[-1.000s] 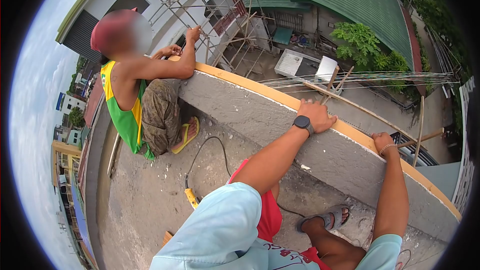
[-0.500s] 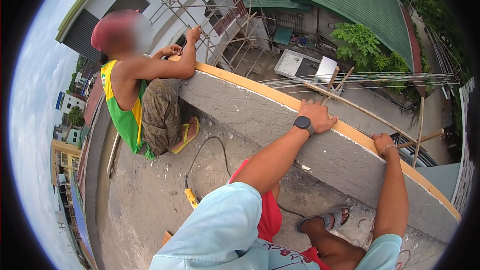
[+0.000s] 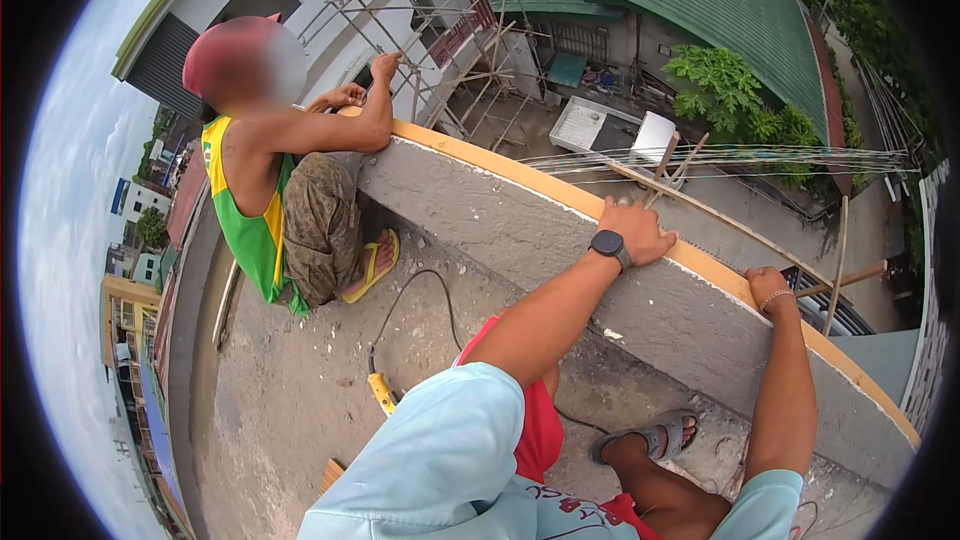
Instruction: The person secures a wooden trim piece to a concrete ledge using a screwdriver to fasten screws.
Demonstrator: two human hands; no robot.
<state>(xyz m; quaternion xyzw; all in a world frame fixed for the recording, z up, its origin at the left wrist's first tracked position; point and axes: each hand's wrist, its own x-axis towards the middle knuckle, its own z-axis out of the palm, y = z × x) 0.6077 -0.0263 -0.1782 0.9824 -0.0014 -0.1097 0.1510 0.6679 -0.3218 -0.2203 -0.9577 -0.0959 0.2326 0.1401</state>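
A long wooden board (image 3: 490, 162) runs along the outer top edge of a rough concrete parapet (image 3: 470, 198). My left hand (image 3: 636, 230), with a black watch at the wrist, lies over the board with its fingers hooked across the far edge. Farther right, my right hand (image 3: 767, 288) is closed over the same board, a bracelet on its wrist. The fingertips of both hands are hidden on the board's outer side.
A co-worker (image 3: 245, 190) squats at the left, arms over the parapet's far end. A yellow power tool (image 3: 381, 393) with a black cord lies on the concrete floor (image 3: 290, 380). Beyond the parapet are a drop, wooden poles (image 3: 735, 225), wires (image 3: 800, 155) and bamboo scaffolding (image 3: 490, 70).
Both my hands stay in place on the board. The co-worker's head and raised hand have shifted very slightly.
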